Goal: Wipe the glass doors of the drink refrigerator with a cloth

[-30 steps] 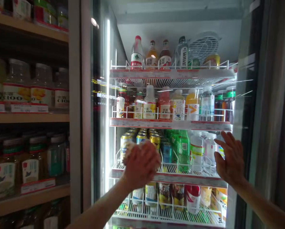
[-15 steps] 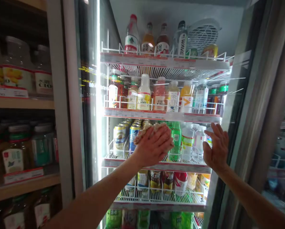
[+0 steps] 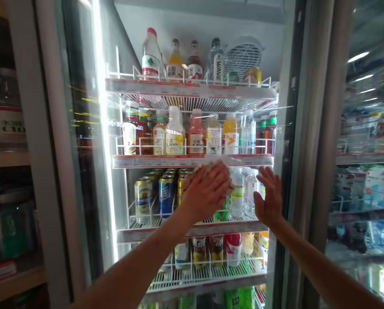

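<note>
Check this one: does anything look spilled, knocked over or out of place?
Nothing stands out. The bottles on the upper shelves and the cans below them stand in rows; no spill or damage shows. The left hand and its cloth hide part of the third shelf down, so that stretch cannot be checked.

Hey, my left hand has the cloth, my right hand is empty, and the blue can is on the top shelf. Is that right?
Not quite: the head view shows the blue can on the third shelf down. Your left hand has the cloth and your right hand is empty.
</note>
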Demonstrator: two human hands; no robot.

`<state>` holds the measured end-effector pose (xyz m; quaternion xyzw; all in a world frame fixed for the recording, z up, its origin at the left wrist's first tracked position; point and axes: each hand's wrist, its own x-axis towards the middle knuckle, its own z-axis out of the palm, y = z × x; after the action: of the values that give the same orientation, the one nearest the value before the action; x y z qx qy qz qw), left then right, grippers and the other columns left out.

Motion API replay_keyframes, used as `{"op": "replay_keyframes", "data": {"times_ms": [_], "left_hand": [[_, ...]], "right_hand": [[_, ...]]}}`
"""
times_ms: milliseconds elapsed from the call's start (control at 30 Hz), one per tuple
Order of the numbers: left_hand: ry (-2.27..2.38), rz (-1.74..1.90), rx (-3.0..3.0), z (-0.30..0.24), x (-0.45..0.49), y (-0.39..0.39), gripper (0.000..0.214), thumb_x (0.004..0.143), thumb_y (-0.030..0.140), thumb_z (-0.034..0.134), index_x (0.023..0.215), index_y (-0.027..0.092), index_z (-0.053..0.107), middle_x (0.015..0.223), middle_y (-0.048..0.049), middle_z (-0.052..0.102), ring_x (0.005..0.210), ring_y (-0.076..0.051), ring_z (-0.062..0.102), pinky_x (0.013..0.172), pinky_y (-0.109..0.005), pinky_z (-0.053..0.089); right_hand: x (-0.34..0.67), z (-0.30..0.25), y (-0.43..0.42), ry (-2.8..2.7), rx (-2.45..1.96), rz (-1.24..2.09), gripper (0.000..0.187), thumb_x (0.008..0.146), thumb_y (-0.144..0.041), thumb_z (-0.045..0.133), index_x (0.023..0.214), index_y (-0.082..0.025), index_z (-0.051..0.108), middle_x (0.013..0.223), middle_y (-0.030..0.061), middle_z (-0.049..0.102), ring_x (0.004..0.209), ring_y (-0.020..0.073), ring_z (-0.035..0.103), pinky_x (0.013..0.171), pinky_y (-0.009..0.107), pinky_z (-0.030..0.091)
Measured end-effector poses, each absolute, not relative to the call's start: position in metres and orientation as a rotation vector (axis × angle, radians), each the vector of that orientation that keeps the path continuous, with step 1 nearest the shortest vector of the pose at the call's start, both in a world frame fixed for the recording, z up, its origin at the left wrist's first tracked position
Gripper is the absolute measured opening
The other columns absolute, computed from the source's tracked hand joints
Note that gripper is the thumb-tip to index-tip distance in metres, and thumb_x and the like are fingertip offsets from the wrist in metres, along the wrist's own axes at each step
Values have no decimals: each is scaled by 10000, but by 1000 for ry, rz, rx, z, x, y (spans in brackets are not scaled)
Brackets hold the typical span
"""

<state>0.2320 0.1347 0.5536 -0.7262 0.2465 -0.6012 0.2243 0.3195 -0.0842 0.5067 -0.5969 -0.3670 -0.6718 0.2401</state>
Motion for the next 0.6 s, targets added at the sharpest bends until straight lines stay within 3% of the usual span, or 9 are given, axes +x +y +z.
{"op": "replay_keyframes", "data": {"times_ms": [167, 233, 367, 533, 600], "left_hand": [[65, -2109, -2064, 587, 224, 166, 472, 896, 369, 400, 1317, 159, 441, 1445, -130, 395, 1382, -285, 274, 1130, -519, 129], [221, -1999, -2073, 570, 226, 151, 470, 886, 365, 412, 1305, 157, 456, 1451, -125, 388, 1397, -294, 235, 1141, -526, 73], [721, -1631, -1995, 548, 232, 134, 414, 876, 381, 426, 1258, 238, 500, 1423, -12, 443, 1393, -221, 253, 1172, -439, 31], [140, -2071, -2037, 619, 229, 169, 500, 877, 366, 433, 1328, 151, 419, 1457, -137, 374, 1371, -303, 283, 1119, -541, 134], [160, -2066, -2027, 620, 234, 157, 512, 868, 364, 450, 1325, 135, 420, 1440, -149, 394, 1378, -326, 253, 1109, -559, 126]], "right_hand": [[320, 506, -82, -1004, -1609, -1846, 431, 882, -212, 414, 1313, -226, 412, 1417, 83, 449, 1372, 240, 332, 1121, 517, 252], [320, 506, -82, -996, -1607, -1862, 424, 879, -203, 417, 1303, -220, 426, 1416, 86, 451, 1369, 240, 337, 1122, 504, 256], [321, 506, -82, -1000, -1624, -1886, 401, 871, -181, 427, 1272, -197, 454, 1404, 102, 463, 1369, 241, 337, 1128, 484, 249], [320, 507, -80, -987, -1643, -1882, 366, 876, -196, 421, 1239, -194, 472, 1412, 104, 452, 1375, 245, 326, 1131, 489, 242], [321, 507, -80, -975, -1651, -1884, 370, 878, -200, 416, 1245, -198, 465, 1413, 102, 451, 1377, 244, 322, 1131, 494, 241]]}}
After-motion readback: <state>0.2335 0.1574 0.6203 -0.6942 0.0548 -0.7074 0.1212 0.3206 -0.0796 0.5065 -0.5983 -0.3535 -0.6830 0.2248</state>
